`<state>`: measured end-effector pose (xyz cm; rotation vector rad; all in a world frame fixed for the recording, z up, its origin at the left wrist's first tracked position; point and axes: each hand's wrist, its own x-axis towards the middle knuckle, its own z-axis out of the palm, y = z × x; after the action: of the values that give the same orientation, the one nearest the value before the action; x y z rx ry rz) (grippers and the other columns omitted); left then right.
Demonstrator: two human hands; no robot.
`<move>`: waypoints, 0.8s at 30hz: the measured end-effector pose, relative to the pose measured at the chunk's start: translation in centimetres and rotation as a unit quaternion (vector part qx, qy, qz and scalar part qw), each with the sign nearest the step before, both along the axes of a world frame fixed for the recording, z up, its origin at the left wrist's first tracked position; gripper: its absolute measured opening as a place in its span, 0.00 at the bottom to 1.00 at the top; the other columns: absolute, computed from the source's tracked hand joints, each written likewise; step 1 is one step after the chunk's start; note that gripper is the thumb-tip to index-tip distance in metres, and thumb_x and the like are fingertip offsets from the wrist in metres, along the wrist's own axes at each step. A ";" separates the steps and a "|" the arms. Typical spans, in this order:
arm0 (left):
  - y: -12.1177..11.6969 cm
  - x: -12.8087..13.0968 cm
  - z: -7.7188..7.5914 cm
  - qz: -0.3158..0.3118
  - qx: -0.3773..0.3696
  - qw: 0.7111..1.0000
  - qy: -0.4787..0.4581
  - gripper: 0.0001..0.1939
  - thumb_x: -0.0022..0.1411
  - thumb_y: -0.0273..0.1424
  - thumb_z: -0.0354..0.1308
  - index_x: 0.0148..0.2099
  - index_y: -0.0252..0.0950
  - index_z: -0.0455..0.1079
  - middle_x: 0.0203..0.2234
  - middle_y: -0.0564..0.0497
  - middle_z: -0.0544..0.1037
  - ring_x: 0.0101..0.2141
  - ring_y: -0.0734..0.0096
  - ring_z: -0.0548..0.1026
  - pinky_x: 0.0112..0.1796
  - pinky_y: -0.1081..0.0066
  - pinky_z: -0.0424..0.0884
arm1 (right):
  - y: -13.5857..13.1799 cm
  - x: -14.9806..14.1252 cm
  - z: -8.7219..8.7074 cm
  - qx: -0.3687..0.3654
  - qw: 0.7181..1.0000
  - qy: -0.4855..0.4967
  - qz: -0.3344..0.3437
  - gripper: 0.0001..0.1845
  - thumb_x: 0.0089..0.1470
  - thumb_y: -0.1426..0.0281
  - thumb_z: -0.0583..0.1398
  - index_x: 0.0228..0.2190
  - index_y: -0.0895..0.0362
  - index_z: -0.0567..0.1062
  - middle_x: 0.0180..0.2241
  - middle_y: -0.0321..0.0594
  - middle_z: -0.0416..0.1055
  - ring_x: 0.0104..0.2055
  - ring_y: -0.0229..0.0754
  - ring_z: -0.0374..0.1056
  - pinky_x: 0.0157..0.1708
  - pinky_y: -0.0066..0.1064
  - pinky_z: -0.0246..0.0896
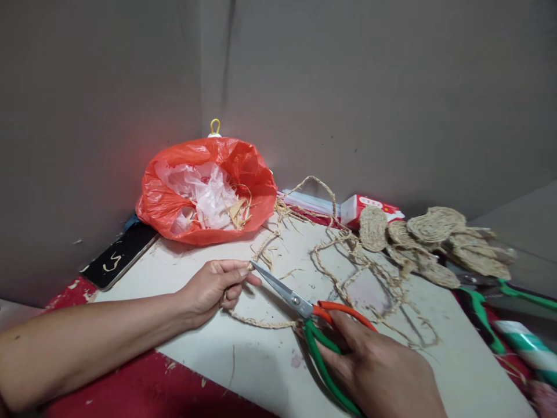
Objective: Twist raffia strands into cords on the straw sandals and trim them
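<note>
My left hand pinches the end of a braided straw cord between thumb and fingers, just above the white board. My right hand grips scissors with one orange and one green handle. The scissor blades point left, and their tip touches the cord end at my left fingertips. From there the cord loops over the board toward the right.
An orange plastic bag of white plastic and straw scraps sits at the back. A black phone lies at the left. Several woven straw discs, a red and white box and green-handled tools lie at the right.
</note>
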<state>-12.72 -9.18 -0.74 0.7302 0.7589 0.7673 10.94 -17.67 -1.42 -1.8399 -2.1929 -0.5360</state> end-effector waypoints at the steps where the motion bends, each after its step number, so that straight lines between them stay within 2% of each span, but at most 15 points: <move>1: 0.0 0.0 0.0 0.000 -0.002 1.000 -0.001 0.09 0.55 0.32 0.62 0.34 0.29 0.72 0.26 0.50 0.74 0.15 0.89 0.53 0.16 0.78 0.45 | 0.0 0.0 0.0 -0.003 1.000 0.003 -0.004 0.25 0.57 0.52 0.48 0.24 0.54 0.75 0.14 0.37 0.67 0.17 0.41 0.65 0.17 0.29 0.48; 7: 0.0 0.1 -0.2 0.002 -0.007 1.000 -0.013 0.11 0.55 0.30 0.62 0.40 0.30 0.71 0.31 0.47 0.76 0.15 0.90 0.54 0.16 0.79 0.44 | -0.2 0.1 -0.3 0.006 0.999 0.049 -0.012 0.26 0.55 0.49 0.49 0.27 0.54 0.78 0.14 0.37 0.69 0.18 0.42 0.67 0.18 0.29 0.53; 9: 0.0 0.0 -0.1 0.000 -0.005 1.000 -0.011 0.11 0.55 0.30 0.62 0.41 0.30 0.71 0.32 0.47 0.76 0.15 0.90 0.54 0.17 0.78 0.45 | -0.1 0.3 -0.6 -0.016 0.994 0.106 -0.026 0.24 0.52 0.49 0.52 0.31 0.54 0.79 0.16 0.37 0.71 0.18 0.42 0.68 0.18 0.29 0.55; 11: -0.1 0.0 0.0 0.001 -0.008 1.000 -0.007 0.12 0.55 0.31 0.62 0.41 0.30 0.71 0.32 0.47 0.76 0.15 0.90 0.54 0.17 0.78 0.45 | 0.0 0.3 -0.7 -0.054 0.974 0.213 -0.046 0.22 0.48 0.50 0.57 0.33 0.54 0.79 0.18 0.36 0.73 0.18 0.42 0.69 0.18 0.29 0.58; 13: -0.2 0.0 0.1 0.002 -0.008 1.000 0.002 0.12 0.55 0.31 0.62 0.42 0.31 0.71 0.32 0.47 0.77 0.15 0.89 0.55 0.17 0.78 0.46 | 0.2 0.2 -0.3 -0.103 0.927 0.357 -0.055 0.20 0.44 0.52 0.61 0.32 0.55 0.78 0.20 0.37 0.75 0.21 0.42 0.70 0.20 0.28 0.61; 15: -0.2 0.0 0.2 0.001 -0.001 1.000 0.012 0.13 0.54 0.31 0.62 0.43 0.32 0.72 0.32 0.46 0.77 0.15 0.89 0.55 0.17 0.78 0.46 | 0.2 -0.2 0.4 -0.149 0.856 0.491 -0.064 0.18 0.44 0.53 0.62 0.27 0.56 0.75 0.21 0.38 0.74 0.21 0.42 0.69 0.20 0.28 0.62; 17: -0.3 0.0 0.2 -0.002 0.014 1.000 0.020 0.14 0.54 0.31 0.63 0.43 0.33 0.73 0.33 0.46 0.78 0.15 0.88 0.56 0.17 0.78 0.47 | 0.2 -0.9 1.5 -0.188 0.784 0.585 -0.085 0.18 0.46 0.53 0.62 0.24 0.56 0.71 0.16 0.35 0.69 0.17 0.38 0.64 0.17 0.27 0.59; 19: -0.7 0.1 0.2 -0.017 0.046 0.998 0.029 0.15 0.54 0.33 0.63 0.44 0.33 0.74 0.34 0.44 0.79 0.14 0.88 0.56 0.17 0.78 0.48 | 0.1 -2.0 2.4 -0.213 0.724 0.649 -0.096 0.20 0.45 0.53 0.63 0.23 0.56 0.67 0.12 0.31 0.63 0.14 0.35 0.58 0.14 0.26 0.55; 21: -1.3 0.2 0.1 -0.041 0.099 0.993 0.053 0.15 0.56 0.34 0.62 0.44 0.33 0.75 0.35 0.42 0.79 0.15 0.88 0.58 0.17 0.77 0.52 | 0.0 -3.2 2.9 -0.231 0.671 0.699 -0.085 0.21 0.43 0.53 0.65 0.25 0.57 0.66 0.14 0.33 0.65 0.16 0.34 0.59 0.16 0.25 0.56; 23: -2.1 0.3 0.0 -0.063 0.173 0.979 0.081 0.13 0.58 0.34 0.59 0.44 0.34 0.76 0.36 0.41 0.80 0.18 0.83 0.67 0.21 0.76 0.61 | -0.1 -4.3 3.1 -0.246 0.630 0.733 -0.071 0.21 0.43 0.53 0.65 0.27 0.58 0.67 0.19 0.37 0.70 0.18 0.35 0.63 0.19 0.26 0.59; 24: -2.6 0.4 0.0 -0.077 0.218 0.969 0.092 0.12 0.59 0.32 0.58 0.44 0.34 0.77 0.37 0.41 0.80 0.23 0.78 0.72 0.26 0.74 0.67 | -0.1 -4.7 3.1 -0.249 0.619 0.742 -0.065 0.22 0.43 0.54 0.65 0.27 0.59 0.68 0.21 0.39 0.72 0.19 0.35 0.64 0.19 0.26 0.60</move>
<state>-12.31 -11.76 -0.75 1.2574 0.6967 0.7387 6.22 -17.77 1.71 -1.4810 -0.9424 1.3089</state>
